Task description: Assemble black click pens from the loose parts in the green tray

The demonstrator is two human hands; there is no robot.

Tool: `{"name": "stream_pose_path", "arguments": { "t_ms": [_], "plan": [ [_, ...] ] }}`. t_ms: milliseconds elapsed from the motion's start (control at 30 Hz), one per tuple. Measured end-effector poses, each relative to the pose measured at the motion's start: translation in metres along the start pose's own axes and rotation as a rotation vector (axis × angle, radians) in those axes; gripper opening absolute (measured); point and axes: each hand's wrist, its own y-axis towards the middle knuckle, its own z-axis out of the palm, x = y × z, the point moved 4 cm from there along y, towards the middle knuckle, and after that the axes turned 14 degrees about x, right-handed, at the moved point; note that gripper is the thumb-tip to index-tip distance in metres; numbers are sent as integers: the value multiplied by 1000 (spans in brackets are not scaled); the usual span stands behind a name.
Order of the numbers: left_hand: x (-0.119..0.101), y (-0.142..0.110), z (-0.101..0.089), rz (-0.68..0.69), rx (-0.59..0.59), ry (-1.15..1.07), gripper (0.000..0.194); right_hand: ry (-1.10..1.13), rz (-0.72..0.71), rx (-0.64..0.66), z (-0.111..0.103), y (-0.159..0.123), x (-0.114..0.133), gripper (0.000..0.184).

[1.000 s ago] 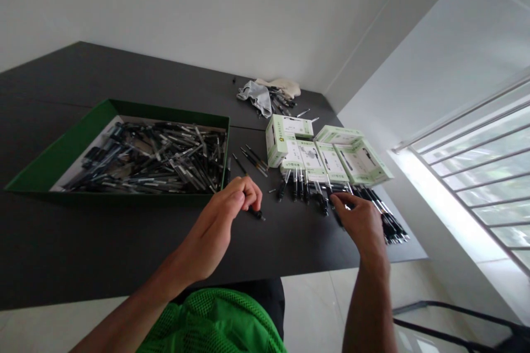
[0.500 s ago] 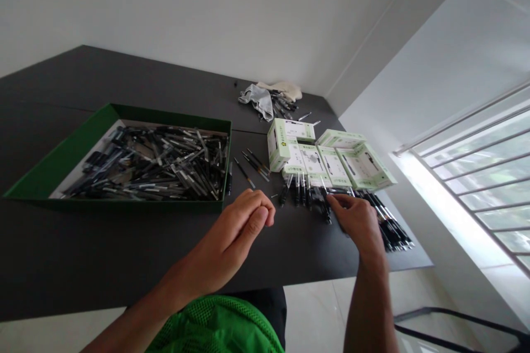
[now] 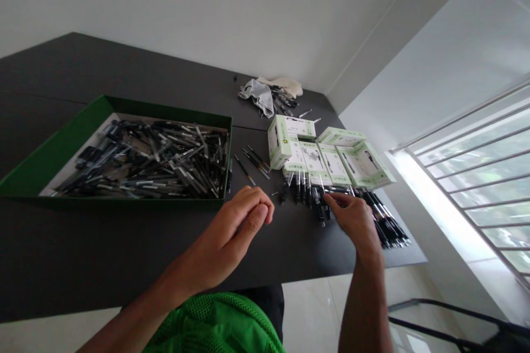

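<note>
My left hand [image 3: 238, 231] is closed in a fist above the table, thumb folded over the fingers. Whatever it holds is hidden inside. Over to the right, my right hand [image 3: 354, 218] pinches a black pen at the row of pens, its body mostly covered by the fingers. Several clear-barrelled pens [image 3: 304, 190] lie side by side, their upper ends resting on the light green pen boxes [image 3: 312, 160]. Another bunch of black pens [image 3: 387, 220] lies just right of my right hand. Between the boxes and the left hand are a few thin refills [image 3: 256, 162].
A green tray [image 3: 165, 107] full of loose pen parts [image 3: 165, 160] takes up the left of the dark table [image 3: 124, 253]. At the back lie grey and cream gloves [image 3: 260, 96] with more pens [image 3: 284, 100] beside them. A barred window [image 3: 492, 171] is on the right.
A second ago a pen end stuck out of my left fist; now none shows. That hand has turned and come slightly nearer. My right hand has shifted a little left along the pens.
</note>
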Motion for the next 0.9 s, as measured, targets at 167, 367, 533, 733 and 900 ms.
{"name": "stream_pose_path", "arguments": {
  "t_ms": [167, 367, 533, 733, 900],
  "plan": [
    [1, 0, 1, -10, 3, 14, 33, 28, -22, 8, -1, -3, 5, 40],
    [5, 2, 2, 6, 3, 68, 31, 103, -46, -23, -1, -14, 4, 40],
    [6, 7, 0, 75, -31, 188, 26, 187, -7, -69, 2, -28, 4, 42],
    [16, 5, 9, -83, -13, 107, 37, 619, -166, -115, 3, -46, 13, 43],
    [19, 5, 14, -114, 41, 123, 43, 912, -374, -28, 16, -63, 43, 35]
  ]
}}
